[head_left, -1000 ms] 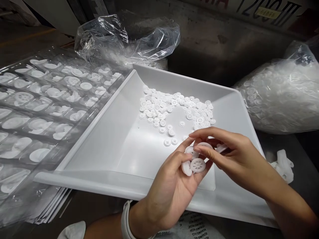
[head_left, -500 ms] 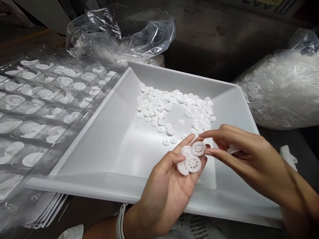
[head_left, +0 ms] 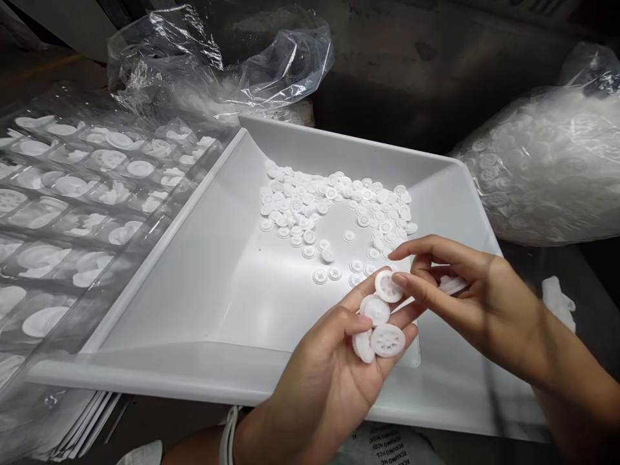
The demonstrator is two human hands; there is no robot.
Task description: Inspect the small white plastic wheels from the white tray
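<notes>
Palm up over the near part of a white tray [head_left: 159, 310], my left hand [head_left: 334, 361] holds several small white plastic wheels [head_left: 388, 340], its thumb pressing on them. My right hand [head_left: 460, 290] touches the topmost wheel [head_left: 388, 286] with its thumb, at the left fingertips. Its index finger is bent just above that wheel. Curled fingers of the right hand also hold a white plastic piece [head_left: 453, 285], mostly hidden. Many more such wheels [head_left: 295, 200] lie loose at the back of the tray, some flat and some overlapping.
On the left lie clear blister trays [head_left: 43, 223] filled with white parts, paper sheets [head_left: 82, 429] beneath. A crumpled clear bag [head_left: 217, 71] stands behind the tray. A full bag of wheels [head_left: 547, 155] is at right, near a white piece [head_left: 558, 302].
The wheels in my left hand have spread apart, with the top one moved up toward the fingertips. My right thumb has come onto that wheel. The view has shifted slightly.
</notes>
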